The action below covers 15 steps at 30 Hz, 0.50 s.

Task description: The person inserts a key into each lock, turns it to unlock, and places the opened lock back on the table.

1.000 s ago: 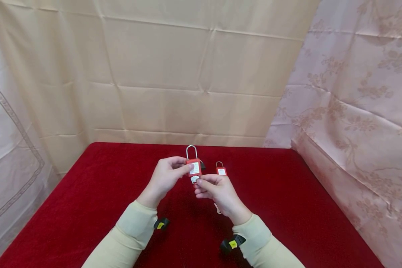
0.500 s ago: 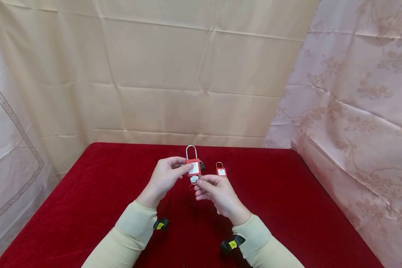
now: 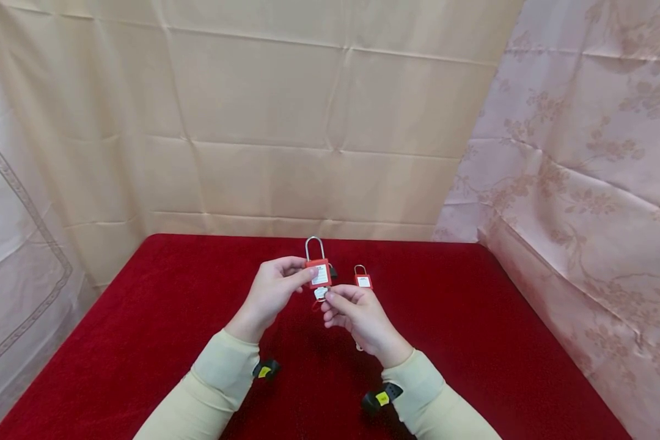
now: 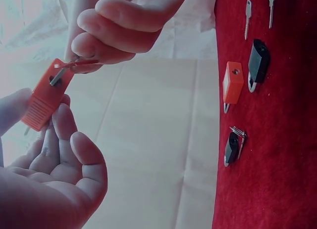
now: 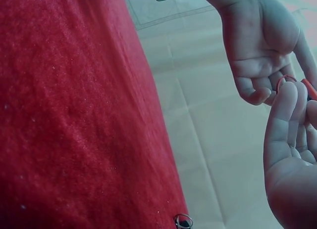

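My left hand (image 3: 269, 293) grips a red padlock (image 3: 321, 280) with a white label, raised above the table. Its long silver shackle (image 3: 314, 238) points up. Just below the body, my right hand (image 3: 365, 315) pinches a key (image 3: 320, 294) between thumb and fingers. From the left wrist view, the key's shaft (image 4: 58, 76) stands at the keyhole in the padlock's underside, and a thin red loop (image 4: 85, 63) hangs by the right fingertips. The right wrist view shows mostly the backs of the fingers around the red loop (image 5: 286, 77).
On the red cloth table (image 3: 445, 342) behind the hands stands another red padlock (image 3: 363, 282), with a black padlock (image 3: 332, 271) partly hidden. A smaller black padlock (image 4: 231, 149) with keys and loose keys (image 4: 248, 19) lie there too. Curtains (image 3: 330, 122) surround the table.
Both hands keep their holds on the padlock and key. The padlock has shifted up very slightly, and the right hand a touch to the right.
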Tool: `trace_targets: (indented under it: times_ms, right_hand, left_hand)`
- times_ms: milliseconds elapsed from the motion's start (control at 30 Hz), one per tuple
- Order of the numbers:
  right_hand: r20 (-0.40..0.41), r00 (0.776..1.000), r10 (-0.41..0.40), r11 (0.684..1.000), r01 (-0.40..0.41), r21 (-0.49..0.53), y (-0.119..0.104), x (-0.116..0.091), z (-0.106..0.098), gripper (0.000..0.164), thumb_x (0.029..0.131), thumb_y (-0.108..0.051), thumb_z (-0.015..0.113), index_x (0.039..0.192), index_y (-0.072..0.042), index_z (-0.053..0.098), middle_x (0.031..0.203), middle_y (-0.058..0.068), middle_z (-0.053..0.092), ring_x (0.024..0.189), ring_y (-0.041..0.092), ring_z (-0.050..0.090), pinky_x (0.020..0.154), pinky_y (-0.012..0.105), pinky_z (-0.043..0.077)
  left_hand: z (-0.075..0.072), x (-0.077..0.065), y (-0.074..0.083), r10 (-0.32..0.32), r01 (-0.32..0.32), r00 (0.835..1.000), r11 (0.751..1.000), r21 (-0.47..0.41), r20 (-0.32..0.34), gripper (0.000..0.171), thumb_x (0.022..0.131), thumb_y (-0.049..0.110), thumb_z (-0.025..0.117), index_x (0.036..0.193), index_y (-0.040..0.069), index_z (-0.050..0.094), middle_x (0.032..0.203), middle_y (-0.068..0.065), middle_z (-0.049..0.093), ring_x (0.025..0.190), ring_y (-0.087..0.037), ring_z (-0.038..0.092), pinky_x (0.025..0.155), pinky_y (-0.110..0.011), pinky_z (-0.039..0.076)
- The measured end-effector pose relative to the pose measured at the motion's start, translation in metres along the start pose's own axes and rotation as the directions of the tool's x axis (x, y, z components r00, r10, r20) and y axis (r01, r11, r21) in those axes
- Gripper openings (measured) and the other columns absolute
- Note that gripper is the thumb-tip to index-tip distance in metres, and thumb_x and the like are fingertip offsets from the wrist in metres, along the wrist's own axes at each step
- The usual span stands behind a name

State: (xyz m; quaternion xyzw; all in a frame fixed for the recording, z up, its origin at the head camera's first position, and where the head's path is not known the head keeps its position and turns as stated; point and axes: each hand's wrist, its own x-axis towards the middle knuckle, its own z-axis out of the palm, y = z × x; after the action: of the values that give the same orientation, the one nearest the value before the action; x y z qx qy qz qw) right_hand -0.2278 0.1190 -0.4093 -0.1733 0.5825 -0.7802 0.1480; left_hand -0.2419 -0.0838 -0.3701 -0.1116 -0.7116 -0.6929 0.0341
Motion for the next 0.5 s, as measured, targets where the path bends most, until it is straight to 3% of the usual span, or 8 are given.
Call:
trace_targets:
  times_ms: [500]
  right_hand:
    - [0.06,0.998,0.034,0.99,-0.042,0.135,0.0019,0.0004,-0.0011,0.017,0.105,-0.009,0.054,0.1,-0.009,0.07,0.082,0.003,0.068,0.07,0.013,0.064,0.07,0.029,0.056]
  left_hand:
    - [0.0051,-0.0019,-0.0029,-0.003,0.006,1.0,0.996,-0.086,0.025,0.028,0.095,0.011,0.071,0.117,-0.006,0.069,0.094,-0.012,0.074,0.079,-0.022,0.065,0.075,-0.034,0.054]
